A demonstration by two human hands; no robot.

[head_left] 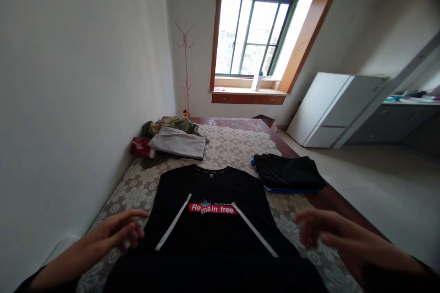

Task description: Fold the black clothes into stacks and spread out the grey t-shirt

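Both bare hands, the left hand [115,233] and the right hand [330,235], hovered with fingers loosely spread and holding nothing, one at each side edge of the black cotton T-shirt with a red "Remain free" label and two white diagonal stripes [211,219], which lay flat, collar away, on the floral-patterned bed cover [233,146]. Uneven pulls could probably have skewed the shirt, or pushed it into the folded dark garment with blue trim [288,173] nearby.

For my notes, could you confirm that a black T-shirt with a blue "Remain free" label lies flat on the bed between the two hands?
Not quite: in the head view the label is red, not blue. The rest holds: the black T-shirt lies flat on the bed between the left hand and right hand.
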